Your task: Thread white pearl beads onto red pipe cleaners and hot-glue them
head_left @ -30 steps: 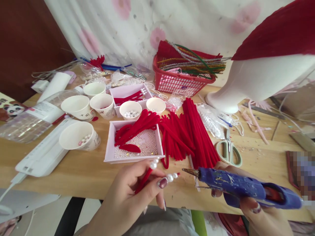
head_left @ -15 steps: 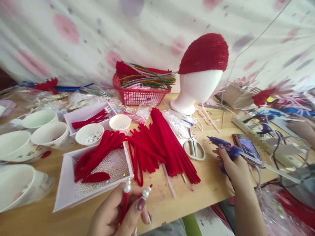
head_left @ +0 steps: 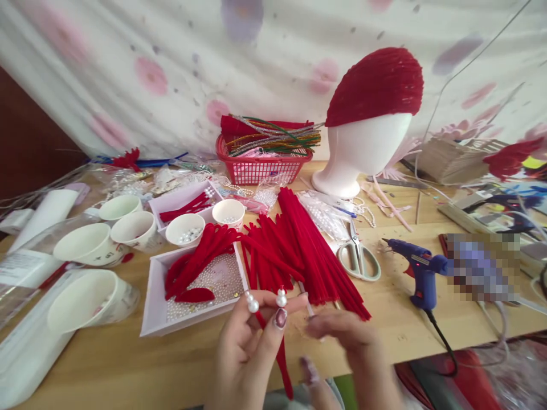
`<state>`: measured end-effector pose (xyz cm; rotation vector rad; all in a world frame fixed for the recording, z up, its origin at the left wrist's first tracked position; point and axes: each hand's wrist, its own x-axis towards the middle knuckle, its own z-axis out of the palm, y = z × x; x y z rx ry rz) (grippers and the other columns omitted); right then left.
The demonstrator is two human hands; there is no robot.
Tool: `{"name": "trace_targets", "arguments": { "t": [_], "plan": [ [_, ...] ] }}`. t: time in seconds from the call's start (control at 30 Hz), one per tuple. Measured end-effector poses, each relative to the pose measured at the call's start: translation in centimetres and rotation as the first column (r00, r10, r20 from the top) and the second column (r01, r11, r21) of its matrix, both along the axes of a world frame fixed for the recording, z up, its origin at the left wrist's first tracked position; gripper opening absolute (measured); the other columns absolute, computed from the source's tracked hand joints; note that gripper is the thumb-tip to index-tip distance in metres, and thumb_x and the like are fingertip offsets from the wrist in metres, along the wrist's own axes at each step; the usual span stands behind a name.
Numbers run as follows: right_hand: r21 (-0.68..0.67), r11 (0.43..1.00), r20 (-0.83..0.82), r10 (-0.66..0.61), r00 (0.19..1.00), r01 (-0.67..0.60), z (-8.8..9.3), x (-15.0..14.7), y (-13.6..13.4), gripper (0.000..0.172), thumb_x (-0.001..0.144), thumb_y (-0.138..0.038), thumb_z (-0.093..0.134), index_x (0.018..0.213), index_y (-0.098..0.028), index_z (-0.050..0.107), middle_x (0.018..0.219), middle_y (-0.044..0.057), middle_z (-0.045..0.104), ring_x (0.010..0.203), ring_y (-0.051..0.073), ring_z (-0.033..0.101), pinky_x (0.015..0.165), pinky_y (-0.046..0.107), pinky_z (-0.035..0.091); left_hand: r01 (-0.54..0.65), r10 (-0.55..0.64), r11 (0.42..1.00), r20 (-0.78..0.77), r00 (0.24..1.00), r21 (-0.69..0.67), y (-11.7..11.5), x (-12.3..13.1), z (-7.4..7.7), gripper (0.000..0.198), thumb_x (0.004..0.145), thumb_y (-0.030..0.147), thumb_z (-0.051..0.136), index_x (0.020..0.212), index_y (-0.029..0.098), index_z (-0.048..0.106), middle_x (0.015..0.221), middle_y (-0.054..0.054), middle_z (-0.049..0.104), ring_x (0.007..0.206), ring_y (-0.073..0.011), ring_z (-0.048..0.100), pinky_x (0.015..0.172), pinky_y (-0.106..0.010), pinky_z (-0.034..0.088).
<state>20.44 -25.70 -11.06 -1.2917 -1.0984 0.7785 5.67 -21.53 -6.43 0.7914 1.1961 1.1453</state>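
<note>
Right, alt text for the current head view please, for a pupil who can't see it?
A left hand holds a red craft piece with white beads, the blurred right hand close by. On the wooden table are red fuzzy stems, a tray, paper cups, scissors, a glue gun and a white dummy head in a red cap.

A strip of bare tabletop [head_left: 391, 324] runs beside the right hand [head_left: 350, 336], leaving a low path toward the glue gun [head_left: 421, 265], whose black cord [head_left: 440, 331] loops over the near edge; a gap also parts the gun from the scissors [head_left: 358, 259]; ahead, a thick bundle of red stems [head_left: 316, 256] blocks the way at table height, with a mannequin head [head_left: 363, 151] rising behind; left of the left hand [head_left: 248, 341], a white box [head_left: 156, 296] and paper cups [head_left: 125, 299] crowd the surface, with open wood in front of the box.
</note>
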Motion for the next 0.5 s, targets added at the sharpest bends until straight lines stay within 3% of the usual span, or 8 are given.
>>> {"name": "trace_targets", "arguments": {
  "t": [0.07,0.13,0.23,0.33,0.4,0.47,0.5],
  "plan": [
    [-0.026,0.997,-0.049,0.077,0.996,-0.078,-0.2,-3.0,1.8,0.008,0.088,-0.032,0.072,0.088,-0.025,0.069,0.074,0.004,0.072,0.067,0.025,0.072,0.061,0.039,0.06,-0.028,0.029,0.999,-0.023,0.999,0.019,-0.2,0.2,0.1,0.024,0.09,0.049,0.066,0.096,0.026,0.064,0.112,-0.008,0.082,0.105,-0.0252,0.075,0.089,-0.033,0.058],
    [-0.039,0.992,-0.076,0.121,0.99,-0.124,-0.8,-4.6,3.3,0.013,0.09,-0.037,0.07,0.085,-0.025,0.068,0.069,0.004,0.072,0.06,0.024,0.071,0.051,0.036,0.057,-0.059,0.061,0.997,-0.053,0.997,0.04,-0.2,0.4,0.1,0.02,0.094,0.045,0.062,0.098,0.025,0.063,0.118,-0.008,0.08,0.099,-0.0235,0.077,0.08,-0.03,0.061],
    [-0.019,0.991,-0.114,0.132,0.985,-0.135,-2.1,-4.9,4.7,0.024,0.081,-0.046,0.079,0.086,-0.027,0.065,0.064,0.003,0.07,0.054,0.025,0.07,0.041,0.033,0.053,-0.088,0.106,0.989,-0.156,0.982,0.12,-0.2,0.6,-0.2,0.017,0.096,0.041,0.058,0.099,0.024,0.062,0.116,-0.01,0.08,0.099,-0.0243,0.076,0.086,-0.035,0.06],
    [0.014,0.995,-0.145,0.103,0.984,-0.102,-2.6,-4.9,4.9,0.034,0.078,-0.052,0.081,0.091,-0.029,0.06,0.068,0.002,0.071,0.054,0.025,0.07,0.043,0.034,0.055,-0.076,0.12,0.986,-0.309,0.944,0.148,-0.6,0.7,-0.2,0.029,0.09,0.039,0.065,0.114,0.024,0.064,0.123,-0.013,0.076,0.113,-0.029,0.071,0.101,-0.042,0.055],
    [0.011,0.997,-0.161,0.08,0.984,-0.079,-2.1,-5.1,4.4,0.031,0.087,-0.05,0.075,0.1,-0.031,0.056,0.073,0.0,0.072,0.057,0.023,0.07,0.048,0.034,0.056,-0.038,0.092,0.988,-0.365,0.926,0.151,-1.0,0.0,0.3,0.048,0.084,0.042,0.072,0.128,0.025,0.062,0.131,-0.013,0.073,0.118,-0.031,0.068,0.103,-0.043,0.053],
    [-0.001,0.999,-0.167,0.044,0.985,-0.045,-1.1,-5.6,3.9,0.023,0.097,-0.048,0.066,0.107,-0.033,0.051,0.073,-0.003,0.07,0.059,0.019,0.067,0.056,0.032,0.056,0.004,0.071,0.985,-0.426,0.902,0.175,-0.9,-1.7,1.0,0.05,0.082,0.046,0.073,0.127,0.027,0.065,0.125,-0.012,0.075,0.108,-0.03,0.072,0.094,-0.041,0.056],
    [-0.004,1.0,-0.159,0.029,0.987,-0.03,-0.5,-5.7,3.7,0.02,0.1,-0.048,0.061,0.108,-0.034,0.05,0.071,-0.005,0.068,0.06,0.017,0.065,0.059,0.031,0.055,0.007,0.074,0.987,-0.49,0.869,0.161,-0.5,-2.9,1.4,0.039,0.083,0.047,0.071,0.118,0.029,0.07,0.111,-0.009,0.079,0.092,-0.0273,0.075,0.083,-0.038,0.058]
  ]
}}
